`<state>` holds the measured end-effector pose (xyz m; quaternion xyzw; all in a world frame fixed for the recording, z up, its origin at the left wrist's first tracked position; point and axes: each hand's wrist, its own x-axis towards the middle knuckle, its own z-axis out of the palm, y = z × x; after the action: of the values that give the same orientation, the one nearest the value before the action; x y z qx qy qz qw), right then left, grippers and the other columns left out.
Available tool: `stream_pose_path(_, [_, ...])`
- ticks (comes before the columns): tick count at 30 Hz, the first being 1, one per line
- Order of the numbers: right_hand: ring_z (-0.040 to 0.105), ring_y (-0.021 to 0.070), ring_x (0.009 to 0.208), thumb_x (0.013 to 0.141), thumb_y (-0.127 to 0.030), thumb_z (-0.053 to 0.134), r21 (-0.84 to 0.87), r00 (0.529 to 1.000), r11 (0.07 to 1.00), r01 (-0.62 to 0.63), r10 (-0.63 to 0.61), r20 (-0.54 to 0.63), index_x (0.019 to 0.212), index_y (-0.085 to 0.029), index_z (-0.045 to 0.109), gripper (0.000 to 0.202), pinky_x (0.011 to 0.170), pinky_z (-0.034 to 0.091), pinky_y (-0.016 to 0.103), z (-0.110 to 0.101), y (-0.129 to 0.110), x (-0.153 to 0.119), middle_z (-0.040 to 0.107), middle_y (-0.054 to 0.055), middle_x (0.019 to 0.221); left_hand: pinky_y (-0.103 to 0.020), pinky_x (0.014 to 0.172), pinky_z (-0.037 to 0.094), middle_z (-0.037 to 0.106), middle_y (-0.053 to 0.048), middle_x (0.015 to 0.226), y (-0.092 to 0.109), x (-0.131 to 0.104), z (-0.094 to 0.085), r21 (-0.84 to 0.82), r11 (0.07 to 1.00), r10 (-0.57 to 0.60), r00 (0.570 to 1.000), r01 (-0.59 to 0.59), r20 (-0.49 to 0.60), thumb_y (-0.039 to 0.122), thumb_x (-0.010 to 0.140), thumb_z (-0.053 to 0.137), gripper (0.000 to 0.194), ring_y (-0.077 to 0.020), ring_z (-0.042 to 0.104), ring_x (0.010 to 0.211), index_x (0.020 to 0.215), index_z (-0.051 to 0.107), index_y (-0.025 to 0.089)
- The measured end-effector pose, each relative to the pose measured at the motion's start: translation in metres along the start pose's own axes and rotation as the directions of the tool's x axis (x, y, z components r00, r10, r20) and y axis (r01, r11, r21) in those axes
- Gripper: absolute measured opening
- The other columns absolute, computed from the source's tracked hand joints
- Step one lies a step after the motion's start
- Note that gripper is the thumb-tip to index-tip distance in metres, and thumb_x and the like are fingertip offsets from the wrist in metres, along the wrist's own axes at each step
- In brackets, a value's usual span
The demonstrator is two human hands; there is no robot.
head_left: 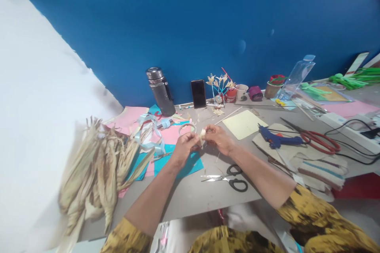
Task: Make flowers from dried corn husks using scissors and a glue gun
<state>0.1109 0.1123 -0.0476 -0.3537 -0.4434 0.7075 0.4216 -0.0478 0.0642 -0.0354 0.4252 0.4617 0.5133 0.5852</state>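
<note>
Above the middle of the table, my left hand point(187, 145) and my right hand point(220, 139) meet with bent fingers. Between their fingertips they pinch a small cream piece of corn husk point(202, 134); its lower part is partly hidden by the fingers. A roll of tape point(187, 129) lies just behind my left hand. Below my right hand, black-handled scissors point(226, 178) lie on the table with their blades slightly apart. Blue paper point(192, 164) is under my left wrist. A bundle of dried corn husks point(101, 174) hangs over the table's left side.
At the back stand a thermos point(162, 93), a phone point(198, 94), husk flowers on blue stems point(219, 85) and a leaning plastic bottle point(297, 77). To the right lie a blue glue gun point(276, 139), red-handled shears point(320, 142), a folded cloth point(322, 170) and a power strip with cables point(350, 130).
</note>
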Motion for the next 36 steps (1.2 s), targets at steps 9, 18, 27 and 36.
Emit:
stream_pose_path(9, [0.049, 0.0079, 0.05, 0.059, -0.025, 0.082, 0.023, 0.995, 0.999, -0.023, 0.02, 0.094, 0.09, -0.019, 0.064, 0.036, 0.05, 0.037, 0.021, -0.002, -0.005, -0.004, 0.06, -0.006, 0.061, -0.025, 0.059, 0.041, 0.047, 0.004, 0.056, -0.004, 0.001, 0.0, 0.127, 0.99, 0.046, 0.997, -0.054, 0.061, 0.037, 0.071, 0.078, 0.03, -0.0091, 0.042, 0.053, 0.065, 0.058, 0.016])
stream_pose_path(18, [0.06, 0.013, 0.056, 0.061, -0.031, 0.086, 0.21, 0.95, 0.962, -0.174, 0.107, 0.294, 0.076, -0.017, 0.063, 0.031, 0.062, 0.05, 0.029, -0.007, -0.002, -0.002, 0.066, -0.002, 0.064, -0.027, 0.065, 0.042, 0.051, 0.003, 0.062, 0.005, -0.002, -0.004, 0.135, 0.988, 0.049, 0.972, -0.082, 0.229, 0.044, 0.074, 0.077, 0.034, -0.0123, 0.05, 0.061, 0.07, 0.057, 0.017])
stream_pose_path(27, [0.06, 0.0118, 0.057, 0.059, -0.026, 0.09, 0.131, 0.963, 0.986, -0.101, 0.064, 0.261, 0.077, -0.018, 0.062, 0.034, 0.061, 0.049, 0.026, -0.005, -0.002, -0.004, 0.062, -0.005, 0.062, -0.027, 0.064, 0.042, 0.056, 0.001, 0.065, 0.001, 0.0, -0.005, 0.155, 0.987, 0.014, 0.984, -0.042, 0.179, 0.042, 0.071, 0.08, 0.033, -0.012, 0.051, 0.061, 0.075, 0.062, 0.015])
stream_pose_path(36, [0.062, 0.015, 0.06, 0.072, -0.045, 0.082, 0.18, 0.963, 0.98, -0.085, 0.034, 0.269, 0.082, -0.019, 0.063, 0.034, 0.059, 0.05, 0.028, -0.009, -0.001, -0.002, 0.065, -0.002, 0.067, -0.027, 0.064, 0.042, 0.054, 0.002, 0.062, 0.003, -0.002, 0.0, 0.027, 0.999, 0.02, 0.981, -0.026, 0.191, 0.043, 0.071, 0.082, 0.036, -0.0113, 0.051, 0.059, 0.069, 0.058, 0.016])
